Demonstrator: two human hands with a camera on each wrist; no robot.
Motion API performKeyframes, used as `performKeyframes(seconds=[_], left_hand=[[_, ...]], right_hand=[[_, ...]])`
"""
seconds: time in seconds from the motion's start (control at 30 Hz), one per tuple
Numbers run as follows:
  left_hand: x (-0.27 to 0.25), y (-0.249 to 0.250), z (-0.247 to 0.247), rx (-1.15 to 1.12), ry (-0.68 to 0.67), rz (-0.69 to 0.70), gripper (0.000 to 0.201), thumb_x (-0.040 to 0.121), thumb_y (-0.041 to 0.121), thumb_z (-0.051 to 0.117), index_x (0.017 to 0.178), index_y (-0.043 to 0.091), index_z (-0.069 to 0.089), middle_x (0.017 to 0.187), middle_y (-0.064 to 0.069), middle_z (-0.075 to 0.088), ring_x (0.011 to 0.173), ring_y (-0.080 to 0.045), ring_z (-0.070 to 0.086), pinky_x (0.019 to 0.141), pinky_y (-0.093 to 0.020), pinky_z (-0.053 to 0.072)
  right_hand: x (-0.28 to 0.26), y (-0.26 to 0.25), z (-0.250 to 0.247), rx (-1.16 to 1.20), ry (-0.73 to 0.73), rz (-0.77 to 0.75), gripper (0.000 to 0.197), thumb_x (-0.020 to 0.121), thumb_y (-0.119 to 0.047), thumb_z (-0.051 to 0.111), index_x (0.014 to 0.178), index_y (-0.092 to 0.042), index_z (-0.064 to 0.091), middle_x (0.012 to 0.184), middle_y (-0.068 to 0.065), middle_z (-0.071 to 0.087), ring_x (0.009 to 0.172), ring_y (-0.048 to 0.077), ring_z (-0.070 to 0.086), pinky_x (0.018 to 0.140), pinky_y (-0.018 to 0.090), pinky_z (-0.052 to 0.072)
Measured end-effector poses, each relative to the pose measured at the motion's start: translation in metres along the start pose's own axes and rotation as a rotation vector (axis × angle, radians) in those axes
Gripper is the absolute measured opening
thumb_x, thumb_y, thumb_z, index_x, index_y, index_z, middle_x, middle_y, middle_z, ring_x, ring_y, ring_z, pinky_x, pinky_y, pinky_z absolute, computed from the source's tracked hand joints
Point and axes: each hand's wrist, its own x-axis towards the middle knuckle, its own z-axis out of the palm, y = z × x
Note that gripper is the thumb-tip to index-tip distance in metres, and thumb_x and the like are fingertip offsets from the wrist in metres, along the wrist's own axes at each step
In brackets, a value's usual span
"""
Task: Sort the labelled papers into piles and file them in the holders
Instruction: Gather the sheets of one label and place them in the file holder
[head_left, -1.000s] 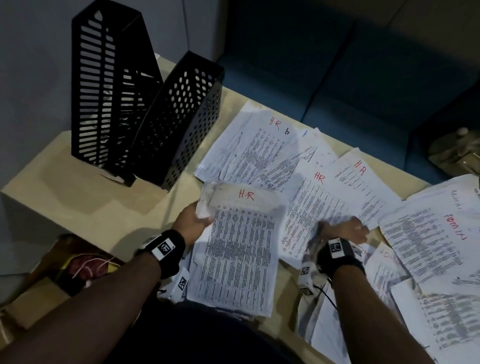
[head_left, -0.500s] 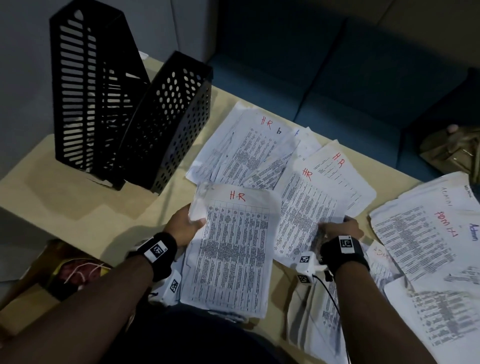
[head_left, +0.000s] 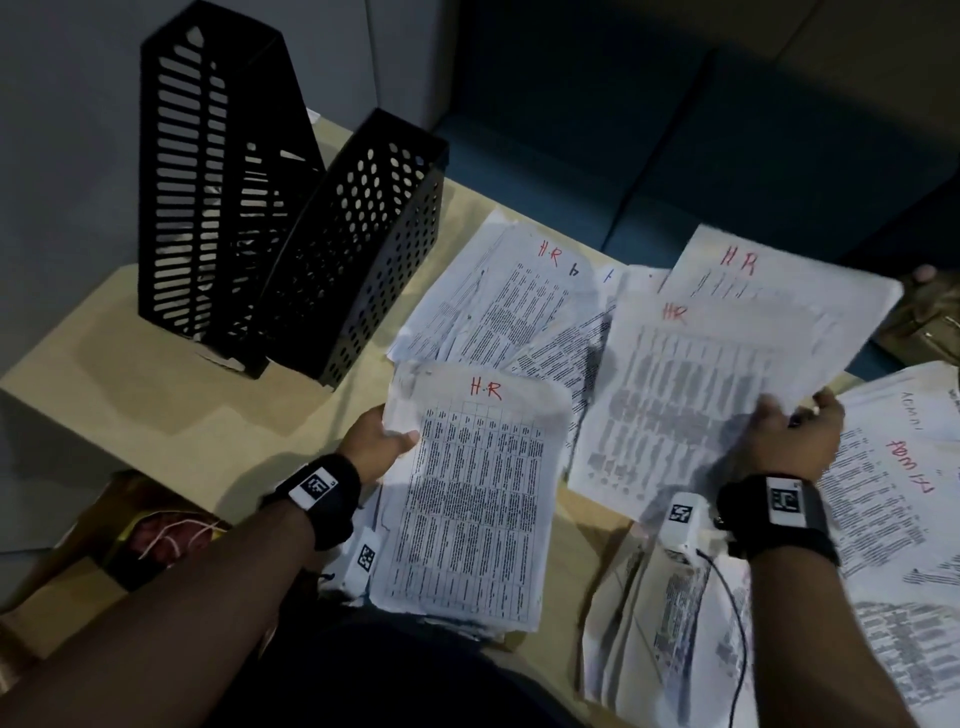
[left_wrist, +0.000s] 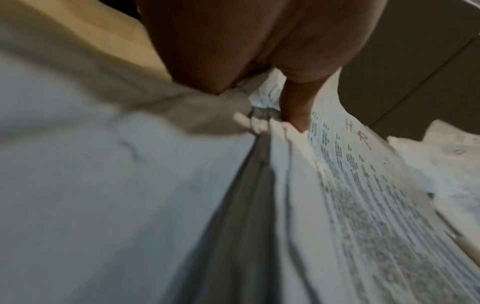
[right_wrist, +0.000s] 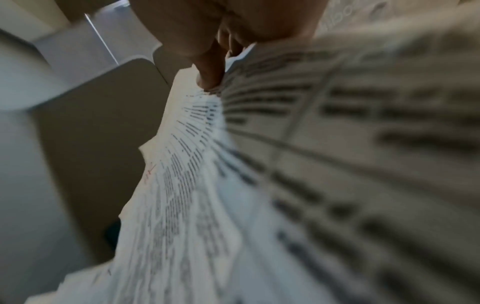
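My left hand (head_left: 382, 441) grips the left edge of a stack of printed sheets marked HR in red (head_left: 475, 493), thumb on top; the left wrist view shows the thumb (left_wrist: 296, 109) pressed on the stack (left_wrist: 363, 195). My right hand (head_left: 795, 431) pinches two HR sheets (head_left: 701, 374) by their right edge and holds them lifted and blurred above the table; the right wrist view shows the fingers (right_wrist: 210, 70) clamped on the paper (right_wrist: 194, 185). More HR sheets (head_left: 509, 301) lie spread behind. Two black perforated file holders (head_left: 218, 197) (head_left: 363, 244) stand at the table's back left.
A pile with red and grey labels (head_left: 893, 493) lies at the right, and more loose papers (head_left: 665, 623) lie near the front edge. The wooden table (head_left: 156, 395) is bare in front of the holders. A blue sofa (head_left: 675, 130) lies beyond, a cardboard box (head_left: 130, 525) below left.
My right hand has lifted two HR sheets off the table and swung them up to the right. The left hand has kept its hold on the HR stack.
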Motion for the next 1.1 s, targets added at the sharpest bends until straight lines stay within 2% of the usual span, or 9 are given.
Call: performKeyframes(seconds=[0.17, 0.33, 0.4, 0.5, 0.67, 0.83, 0.9, 1.0, 1.1], left_hand=[[0.009, 0.001, -0.005, -0.074, 0.037, -0.058, 0.057, 0.091, 0.016, 0.063, 0.141, 0.006, 0.037, 0.14, -0.014, 0.047, 0.121, -0.029, 0.05, 0.101, -0.038, 0.038], [0.006, -0.001, -0.003, -0.073, 0.029, -0.012, 0.039, 0.093, 0.013, 0.059, 0.131, 0.013, 0.051, 0.121, -0.006, 0.06, 0.108, -0.023, 0.056, 0.094, -0.032, 0.042], [0.004, -0.002, -0.003, -0.078, 0.025, 0.0, 0.037, 0.092, 0.015, 0.06, 0.128, 0.016, 0.054, 0.122, -0.003, 0.062, 0.11, -0.022, 0.057, 0.099, -0.035, 0.042], [0.002, 0.0, -0.003, -0.069, 0.024, 0.014, 0.037, 0.091, 0.018, 0.061, 0.128, 0.017, 0.054, 0.12, -0.001, 0.062, 0.11, -0.022, 0.058, 0.1, -0.036, 0.042], [-0.001, 0.004, -0.002, -0.1, 0.059, 0.074, 0.035, 0.095, 0.026, 0.055, 0.13, 0.018, 0.054, 0.117, 0.001, 0.06, 0.112, -0.019, 0.056, 0.094, -0.028, 0.039], [-0.004, 0.0, -0.004, -0.162, 0.026, 0.084, 0.068, 0.078, 0.056, 0.068, 0.135, 0.029, 0.043, 0.131, 0.011, 0.055, 0.118, -0.016, 0.053, 0.105, -0.04, 0.039], [-0.002, -0.007, -0.004, -0.057, 0.035, 0.112, 0.065, 0.079, 0.038, 0.075, 0.135, 0.026, 0.044, 0.133, 0.005, 0.057, 0.122, -0.019, 0.053, 0.106, -0.043, 0.039], [-0.006, -0.004, -0.003, 0.006, 0.018, 0.14, 0.054, 0.083, 0.023, 0.072, 0.132, 0.018, 0.05, 0.126, 0.0, 0.063, 0.118, -0.021, 0.057, 0.101, -0.037, 0.043], [-0.013, 0.003, 0.0, 0.01, -0.084, 0.201, 0.048, 0.084, 0.018, 0.072, 0.128, 0.017, 0.053, 0.117, 0.007, 0.063, 0.112, -0.014, 0.058, 0.094, -0.028, 0.042]], right_hand=[[0.021, -0.022, -0.029, -0.088, -0.028, -0.206, 0.035, 0.084, -0.034, 0.048, 0.101, -0.006, 0.061, 0.095, 0.025, 0.066, 0.087, 0.035, 0.063, 0.074, 0.037, 0.047], [0.015, -0.039, -0.034, 0.033, -0.008, -0.29, 0.031, 0.088, -0.035, 0.047, 0.094, -0.007, 0.061, 0.073, 0.014, 0.057, 0.059, 0.006, 0.049, 0.059, 0.023, 0.037], [0.006, -0.04, -0.027, 0.032, -0.05, -0.274, 0.035, 0.091, -0.034, 0.047, 0.083, -0.001, 0.054, 0.067, 0.019, 0.047, 0.057, 0.016, 0.044, 0.058, 0.03, 0.033], [-0.021, -0.025, -0.003, -0.085, -0.245, -0.202, 0.036, 0.091, -0.034, 0.048, 0.089, 0.002, 0.053, 0.087, 0.03, 0.058, 0.079, 0.035, 0.055, 0.065, 0.03, 0.032], [-0.105, 0.016, 0.045, -0.191, -0.588, 0.041, 0.042, 0.092, -0.023, 0.057, 0.13, -0.007, 0.047, 0.124, 0.021, 0.059, 0.116, 0.031, 0.057, 0.089, 0.029, 0.04], [-0.149, 0.029, 0.071, -0.394, -0.833, 0.032, 0.042, 0.091, -0.022, 0.059, 0.128, -0.007, 0.046, 0.122, 0.017, 0.061, 0.108, 0.033, 0.06, 0.079, 0.027, 0.043], [-0.152, 0.026, 0.077, -0.446, -0.807, -0.048, 0.055, 0.086, -0.023, 0.066, 0.132, -0.004, 0.041, 0.132, 0.019, 0.051, 0.115, 0.035, 0.054, 0.092, 0.039, 0.048], [-0.135, 0.003, 0.083, -0.564, -0.556, -0.408, 0.078, 0.085, -0.034, 0.065, 0.145, -0.005, 0.025, 0.148, 0.018, 0.031, 0.134, 0.035, 0.031, 0.112, 0.044, 0.027], [-0.112, -0.027, 0.098, -0.638, -0.593, -0.644, 0.077, 0.088, -0.045, 0.055, 0.149, -0.015, 0.018, 0.156, 0.011, 0.021, 0.144, 0.028, 0.018, 0.117, 0.041, 0.012]])
